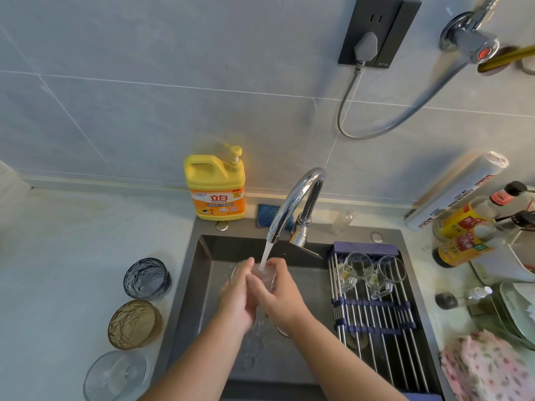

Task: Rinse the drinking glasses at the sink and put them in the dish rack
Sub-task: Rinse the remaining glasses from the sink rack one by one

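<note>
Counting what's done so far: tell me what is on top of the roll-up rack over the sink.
Two clear handled glasses lie on their sides at the far end of the rack; its remaining bars are bare. The sink beneath shows only between the bars.

I see a pale grey tiled wall with a dark socket, plug and looping cable. Below runs a light counter. Soft light, faint shadows on the tiles.
</note>
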